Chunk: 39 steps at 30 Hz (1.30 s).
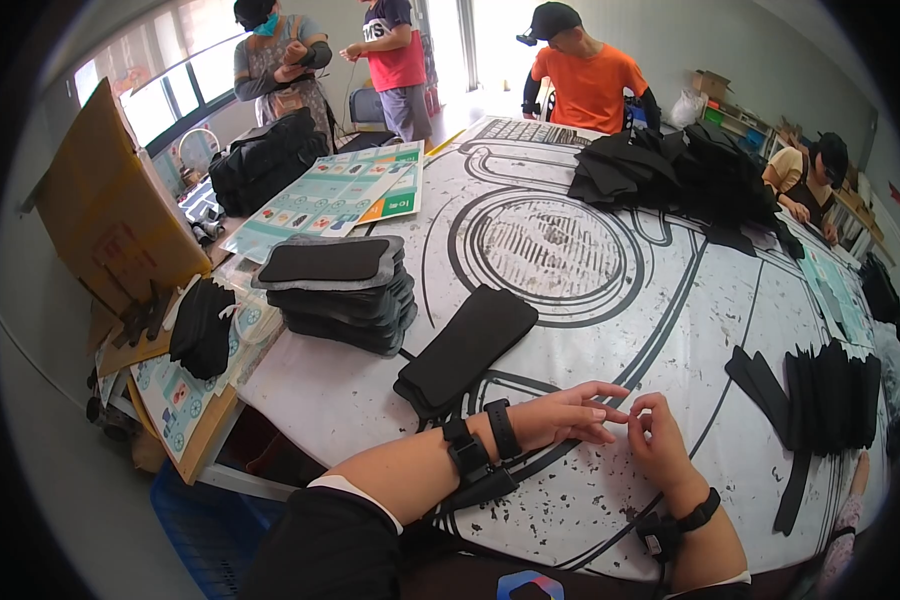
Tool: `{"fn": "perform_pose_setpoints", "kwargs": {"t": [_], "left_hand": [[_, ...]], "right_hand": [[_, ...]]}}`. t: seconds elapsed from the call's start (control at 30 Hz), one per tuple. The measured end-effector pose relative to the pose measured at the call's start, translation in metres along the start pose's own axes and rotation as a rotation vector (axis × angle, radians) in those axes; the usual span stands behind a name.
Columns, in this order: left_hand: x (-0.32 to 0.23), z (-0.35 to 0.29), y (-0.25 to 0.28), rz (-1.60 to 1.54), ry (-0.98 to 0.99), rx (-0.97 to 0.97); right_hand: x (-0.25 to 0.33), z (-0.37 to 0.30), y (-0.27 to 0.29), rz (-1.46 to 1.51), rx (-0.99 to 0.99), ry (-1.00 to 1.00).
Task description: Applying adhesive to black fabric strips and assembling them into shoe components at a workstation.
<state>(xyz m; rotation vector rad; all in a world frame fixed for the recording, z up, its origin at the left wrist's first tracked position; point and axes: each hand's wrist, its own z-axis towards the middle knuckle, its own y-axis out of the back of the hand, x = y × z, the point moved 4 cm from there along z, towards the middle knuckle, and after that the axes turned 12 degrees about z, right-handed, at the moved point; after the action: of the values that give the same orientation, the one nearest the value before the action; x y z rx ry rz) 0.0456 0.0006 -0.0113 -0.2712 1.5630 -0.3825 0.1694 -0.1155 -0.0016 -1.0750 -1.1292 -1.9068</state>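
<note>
Above the white table [570, 490], my left hand [568, 414] reaches to the right with its fingers stretched out and apart. Its fingertips come close to my right hand [660, 445], whose thumb and index finger are pinched together. Whether anything tiny is in that pinch cannot be made out. Just left of my hands lies a small pile of long black fabric pads [470, 345] with rounded ends. Beyond it, to the left, rises a taller stack of black pads with grey edges [335, 262]. Both wrists carry black straps with small devices.
Black strips [830, 395] lie in a row at the right, near another person's hand [858, 475]. A big heap of black pieces [670, 170] covers the far right. Printed sheets [340, 190], a black bag [270, 158] and a cardboard box [115, 200] line the left. Several people surround the table.
</note>
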Motion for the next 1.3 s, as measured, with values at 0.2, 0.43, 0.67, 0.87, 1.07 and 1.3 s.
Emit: {"fn": "perform_pose_setpoints", "kwargs": {"t": [0.2, 0.43, 0.67, 0.87, 1.07, 1.3], "left_hand": [[0.0, -0.001, 0.001, -0.009, -0.003, -0.001], [-0.001, -0.001, -0.002, -0.031, -0.022, 0.026], [-0.003, -0.001, -0.002, -0.025, -0.022, 0.032], [-0.002, -0.001, -0.003, -0.02, -0.025, 0.034], [-0.003, -0.002, -0.004, -0.027, -0.019, 0.033], [-0.002, -0.001, -0.004, -0.027, -0.018, 0.037]], "right_hand": [[0.002, 0.0, -0.002, 0.033, 0.029, -0.092], [-0.002, -0.001, -0.001, 0.039, 0.068, -0.01], [0.017, 0.001, -0.004, -0.082, 0.12, 0.14], [0.019, 0.001, -0.005, -0.132, 0.126, 0.217], [0.02, 0.001, -0.005, -0.127, 0.126, 0.2], [0.019, 0.001, -0.005, -0.123, 0.125, 0.183]]}}
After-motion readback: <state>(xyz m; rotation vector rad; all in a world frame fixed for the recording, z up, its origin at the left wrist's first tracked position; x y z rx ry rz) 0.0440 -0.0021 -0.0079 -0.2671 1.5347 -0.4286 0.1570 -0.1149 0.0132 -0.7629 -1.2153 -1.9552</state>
